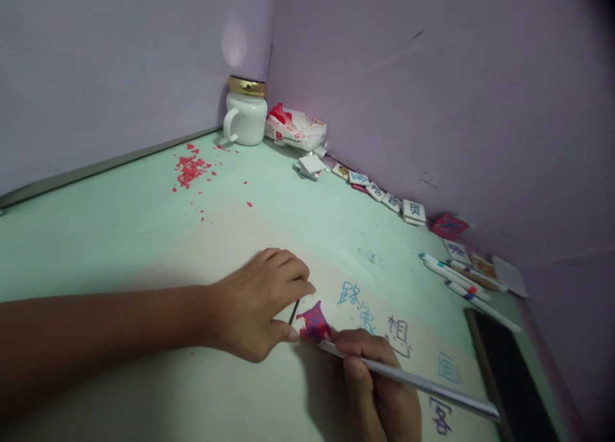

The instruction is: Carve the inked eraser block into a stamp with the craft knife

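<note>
My left hand (269,301) reaches in from the left, thumb and forefinger closed on the edges of a small pale tile (314,321) lying on the table. A red and purple shape with pointed corners is coloured on the tile. In my right hand (377,378) is a slim silver pen-like tool (432,387), gripped near its lower end. The tip meets or hovers just over the tile's near edge; I cannot tell which. Chinese characters in blue and purple (398,333) are written on the tabletop beside the tile.
Red scraps (191,170) lie scattered at the back left. A white lidded mug (246,118) and a tissue pack (298,129) stand in the corner. Along the right wall are lettered tiles (414,210), several white markers (454,274) and a black flat object (512,378).
</note>
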Demonstrator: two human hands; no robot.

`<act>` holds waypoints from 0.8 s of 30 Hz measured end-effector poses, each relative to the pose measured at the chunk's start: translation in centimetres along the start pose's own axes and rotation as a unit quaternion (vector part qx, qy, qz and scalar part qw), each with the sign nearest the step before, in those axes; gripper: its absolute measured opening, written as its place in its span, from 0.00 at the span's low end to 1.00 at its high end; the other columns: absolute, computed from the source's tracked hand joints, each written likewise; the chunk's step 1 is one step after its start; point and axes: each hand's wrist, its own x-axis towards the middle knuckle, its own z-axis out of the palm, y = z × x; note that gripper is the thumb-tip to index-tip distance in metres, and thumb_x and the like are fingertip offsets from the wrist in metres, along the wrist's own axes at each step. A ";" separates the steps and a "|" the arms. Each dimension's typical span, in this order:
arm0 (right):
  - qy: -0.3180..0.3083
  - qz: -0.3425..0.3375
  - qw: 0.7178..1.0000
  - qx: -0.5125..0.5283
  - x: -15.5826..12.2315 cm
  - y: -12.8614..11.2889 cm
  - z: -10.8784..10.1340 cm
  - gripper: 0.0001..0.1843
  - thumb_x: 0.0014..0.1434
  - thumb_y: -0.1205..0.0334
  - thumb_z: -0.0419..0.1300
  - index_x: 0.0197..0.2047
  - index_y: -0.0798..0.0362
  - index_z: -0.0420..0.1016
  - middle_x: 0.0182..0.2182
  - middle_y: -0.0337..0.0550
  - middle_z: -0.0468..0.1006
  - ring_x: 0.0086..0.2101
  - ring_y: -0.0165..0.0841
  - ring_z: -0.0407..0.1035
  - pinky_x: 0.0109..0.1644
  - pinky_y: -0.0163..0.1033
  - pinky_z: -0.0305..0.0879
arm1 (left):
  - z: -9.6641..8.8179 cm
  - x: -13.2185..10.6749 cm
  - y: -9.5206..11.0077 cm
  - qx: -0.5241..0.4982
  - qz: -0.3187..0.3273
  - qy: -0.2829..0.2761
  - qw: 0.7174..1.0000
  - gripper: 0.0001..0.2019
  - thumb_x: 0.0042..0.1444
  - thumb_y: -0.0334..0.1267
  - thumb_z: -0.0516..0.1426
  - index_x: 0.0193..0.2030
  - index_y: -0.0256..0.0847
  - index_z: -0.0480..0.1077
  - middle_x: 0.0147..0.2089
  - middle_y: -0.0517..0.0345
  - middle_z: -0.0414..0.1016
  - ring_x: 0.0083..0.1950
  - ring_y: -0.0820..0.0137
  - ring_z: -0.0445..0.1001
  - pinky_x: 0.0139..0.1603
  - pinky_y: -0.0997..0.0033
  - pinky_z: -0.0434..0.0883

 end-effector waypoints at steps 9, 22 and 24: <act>-0.014 -0.003 1.000 0.008 0.2 0.1 0.0 0.12 0.67 0.51 0.55 0.35 0.44 0.74 0.26 0.35 0.74 0.27 0.28 0.64 0.29 0.33 0.58 | -0.1 0.1 0.0 0.002 -0.005 -0.009 1.000 0.23 0.47 0.34 0.63 0.52 0.38 0.67 0.50 0.49 0.69 0.53 0.55 0.66 0.56 0.51 0.61; -0.019 -0.006 1.000 -0.006 0.0 0.3 0.1 0.12 0.67 0.52 0.54 0.34 0.45 0.74 0.27 0.37 0.76 0.27 0.30 0.65 0.27 0.34 0.56 | -0.4 0.2 0.2 0.002 -0.013 -0.015 1.000 0.24 0.46 0.33 0.64 0.52 0.39 0.68 0.50 0.49 0.70 0.53 0.55 0.66 0.56 0.52 0.61; -0.022 -0.011 1.000 -0.008 0.0 0.3 0.1 0.11 0.67 0.53 0.53 0.35 0.44 0.74 0.28 0.36 0.75 0.27 0.29 0.65 0.29 0.34 0.57 | -0.5 0.3 0.4 0.001 -0.012 -0.017 1.000 0.23 0.45 0.32 0.64 0.51 0.37 0.69 0.49 0.48 0.70 0.53 0.55 0.66 0.56 0.51 0.62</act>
